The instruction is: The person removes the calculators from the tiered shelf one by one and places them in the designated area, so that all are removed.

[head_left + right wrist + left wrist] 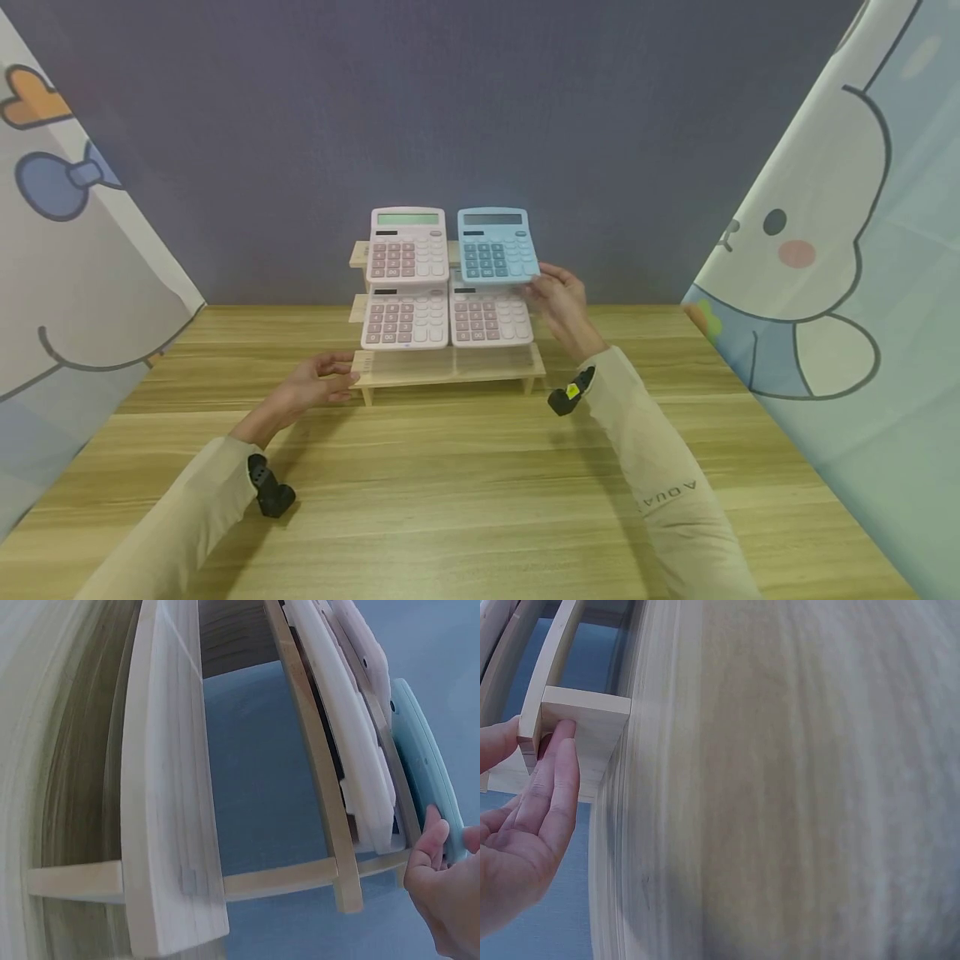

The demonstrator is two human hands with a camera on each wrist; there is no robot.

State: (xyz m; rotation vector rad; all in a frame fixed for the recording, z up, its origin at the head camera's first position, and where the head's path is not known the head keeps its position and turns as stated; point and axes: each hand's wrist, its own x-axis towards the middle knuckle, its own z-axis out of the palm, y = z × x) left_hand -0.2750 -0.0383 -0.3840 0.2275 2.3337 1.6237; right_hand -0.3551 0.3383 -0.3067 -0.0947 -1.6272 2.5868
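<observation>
A stepped wooden rack (420,372) carries pink-and-white calculators. One, the upper pink calculator (407,246), is on the top tier at left. On the middle tier lie the lower left pink calculator (405,317) and the lower right pink calculator (491,318). At the top right is a blue calculator (497,246), its lower right corner pinched by my right hand (558,302). The right wrist view shows thumb and fingers on the blue calculator's (427,765) edge. My left hand (318,379) grips the left end of the rack's lowest board, thumb above and fingers beneath.
The rack stands on a wood-grain table (450,492), close to a dark blue-grey wall (450,108) behind it. Cartoon-printed sheets (810,217) rise on both sides. The lowest board holds no calculators.
</observation>
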